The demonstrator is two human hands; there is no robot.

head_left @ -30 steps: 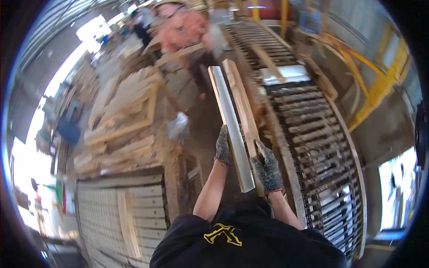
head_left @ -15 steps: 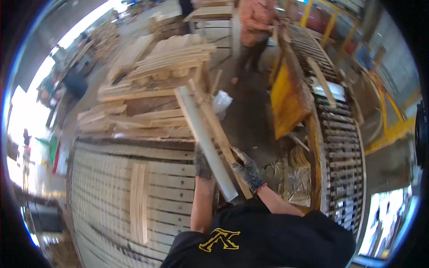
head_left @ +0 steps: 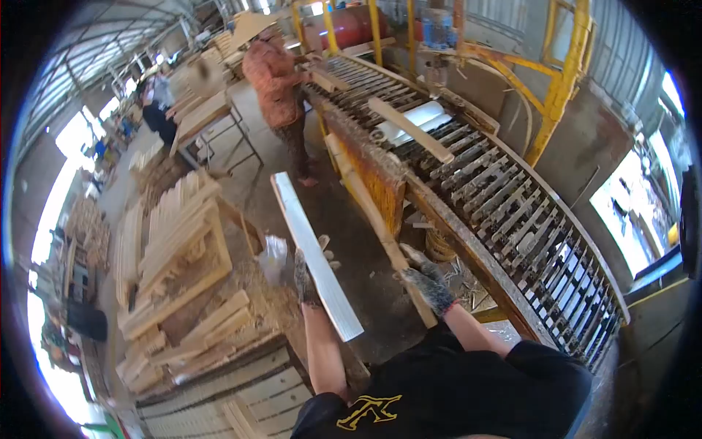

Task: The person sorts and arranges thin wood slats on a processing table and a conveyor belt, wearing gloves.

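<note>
My left hand (head_left: 303, 282), in a dark work glove, grips a pale, flat wooden board (head_left: 316, 252) from its left edge; part of the fingers is hidden behind the wood. The board slants upward and away from my body. My right hand (head_left: 429, 283), also gloved, is closed round a narrower, browner wooden strip (head_left: 363, 199) that leans the same way. A gap with the floor showing through separates the two pieces. The strip's upper part passes in front of the roller conveyor's yellow side.
A roller conveyor (head_left: 504, 212) runs along the right, with a loose plank (head_left: 411, 130) and a white roll (head_left: 420, 121) on it. A person (head_left: 274, 88) stands at its far end. Stacked wood pieces (head_left: 172, 234) lie at left, behind a slatted table (head_left: 212, 410).
My view has swung right towards the conveyor. The board and the strip, close together before, are now apart, the strip held further right.
</note>
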